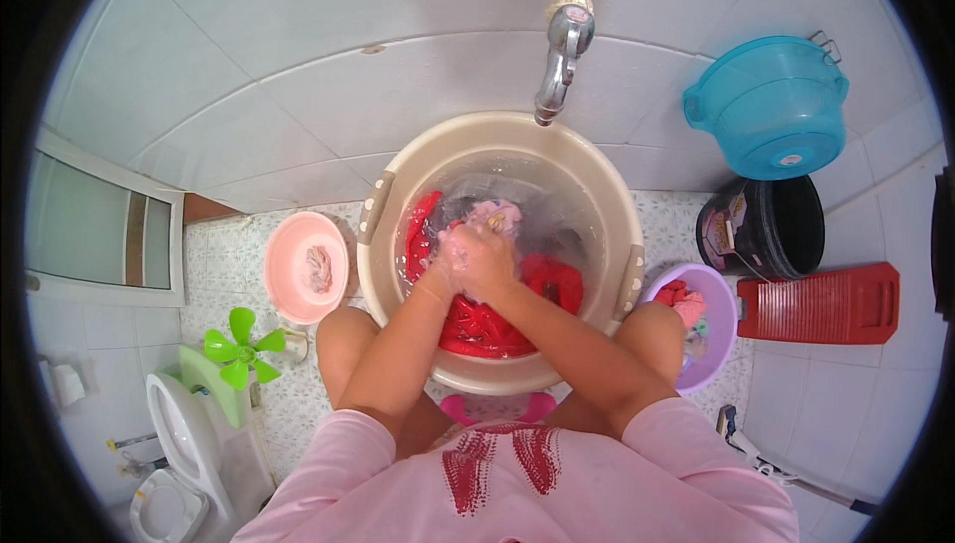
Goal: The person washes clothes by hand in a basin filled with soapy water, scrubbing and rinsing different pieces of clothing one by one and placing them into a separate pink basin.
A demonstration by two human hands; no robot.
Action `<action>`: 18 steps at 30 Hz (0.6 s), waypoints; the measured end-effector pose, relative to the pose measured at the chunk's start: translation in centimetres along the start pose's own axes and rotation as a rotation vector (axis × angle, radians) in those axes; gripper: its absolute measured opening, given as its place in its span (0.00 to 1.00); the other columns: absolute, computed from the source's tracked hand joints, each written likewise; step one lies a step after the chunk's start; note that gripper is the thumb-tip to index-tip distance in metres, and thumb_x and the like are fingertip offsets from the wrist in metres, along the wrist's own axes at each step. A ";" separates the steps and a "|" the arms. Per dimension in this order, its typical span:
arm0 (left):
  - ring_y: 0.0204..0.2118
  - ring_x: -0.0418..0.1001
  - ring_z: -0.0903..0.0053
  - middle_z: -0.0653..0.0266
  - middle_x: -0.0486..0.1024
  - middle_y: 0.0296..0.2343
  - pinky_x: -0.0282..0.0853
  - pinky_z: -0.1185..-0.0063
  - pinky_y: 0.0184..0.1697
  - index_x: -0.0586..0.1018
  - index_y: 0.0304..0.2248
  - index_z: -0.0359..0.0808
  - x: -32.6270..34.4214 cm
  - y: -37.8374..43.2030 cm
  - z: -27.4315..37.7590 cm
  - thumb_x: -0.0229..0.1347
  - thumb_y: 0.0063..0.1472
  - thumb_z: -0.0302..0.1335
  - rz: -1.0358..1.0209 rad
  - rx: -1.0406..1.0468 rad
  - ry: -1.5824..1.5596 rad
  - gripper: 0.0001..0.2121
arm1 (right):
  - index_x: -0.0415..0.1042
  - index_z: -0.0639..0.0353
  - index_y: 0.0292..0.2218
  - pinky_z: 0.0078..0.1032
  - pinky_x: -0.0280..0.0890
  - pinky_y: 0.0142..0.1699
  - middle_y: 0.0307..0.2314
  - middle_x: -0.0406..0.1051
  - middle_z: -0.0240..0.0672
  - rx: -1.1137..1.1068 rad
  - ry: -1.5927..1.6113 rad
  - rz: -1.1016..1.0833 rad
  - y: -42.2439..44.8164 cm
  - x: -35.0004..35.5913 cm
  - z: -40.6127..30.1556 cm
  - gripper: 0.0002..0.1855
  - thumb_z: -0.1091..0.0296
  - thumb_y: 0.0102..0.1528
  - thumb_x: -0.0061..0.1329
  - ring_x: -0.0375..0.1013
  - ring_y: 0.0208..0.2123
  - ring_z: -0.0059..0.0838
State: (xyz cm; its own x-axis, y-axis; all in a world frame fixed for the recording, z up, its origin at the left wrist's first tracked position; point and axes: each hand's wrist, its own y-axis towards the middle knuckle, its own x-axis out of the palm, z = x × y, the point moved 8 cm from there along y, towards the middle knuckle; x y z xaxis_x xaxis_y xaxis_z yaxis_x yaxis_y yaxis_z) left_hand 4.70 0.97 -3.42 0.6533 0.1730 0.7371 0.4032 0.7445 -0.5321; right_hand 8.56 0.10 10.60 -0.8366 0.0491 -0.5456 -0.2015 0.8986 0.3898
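A large beige plastic tub of cloudy water stands between my knees. Over its middle my left hand and my right hand are pressed together, both closed on a wet pink cloth with a small print. Part of the cloth sticks out beyond my fingers, and suds cling to my hands. Red fabric lies in the water below my wrists; more red fabric shows at the tub's left side and to the right of my hands.
A chrome tap juts from the tiled wall over the tub's far rim. Left are a pink basin with a wrung cloth and a green fan blade. Right are a purple basin with clothes, a black bucket, a blue basin and a red washboard.
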 end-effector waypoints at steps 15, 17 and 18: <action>0.52 0.54 0.49 0.42 0.55 0.49 0.51 0.70 0.55 0.55 0.55 0.45 -0.1 -0.8 2.4 0.53 0.54 0.37 0.090 0.547 1.516 0.30 | 0.60 0.60 0.47 0.41 0.60 0.45 0.42 0.62 0.50 0.087 -0.330 -0.105 -1.6 0.4 11.1 0.24 0.60 0.50 0.43 0.64 0.40 0.53; 0.51 0.57 0.50 0.49 0.60 0.48 0.54 0.68 0.54 0.62 0.52 0.51 -2.0 -0.6 1.7 0.55 0.52 0.35 0.124 0.520 1.599 0.27 | 0.62 0.58 0.46 0.41 0.59 0.45 0.41 0.63 0.50 0.085 -0.279 -0.232 -2.3 0.9 11.9 0.22 0.62 0.50 0.43 0.63 0.41 0.51; 0.51 0.57 0.50 0.49 0.60 0.48 0.54 0.68 0.54 0.62 0.52 0.51 -0.4 -1.2 2.1 0.55 0.52 0.35 0.118 0.521 1.597 0.27 | 0.64 0.56 0.44 0.40 0.58 0.46 0.39 0.64 0.50 0.096 -0.245 -0.352 -2.6 1.1 12.4 0.20 0.63 0.49 0.44 0.63 0.41 0.49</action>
State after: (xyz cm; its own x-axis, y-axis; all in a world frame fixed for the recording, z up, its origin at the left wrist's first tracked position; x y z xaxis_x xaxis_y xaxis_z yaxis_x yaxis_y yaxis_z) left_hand 2.57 1.37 -2.22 0.7439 -0.2983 -0.5980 0.2815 0.9515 -0.1245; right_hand 14.43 3.23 -0.21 -0.5774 -0.1758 -0.7973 -0.3947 0.9149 0.0841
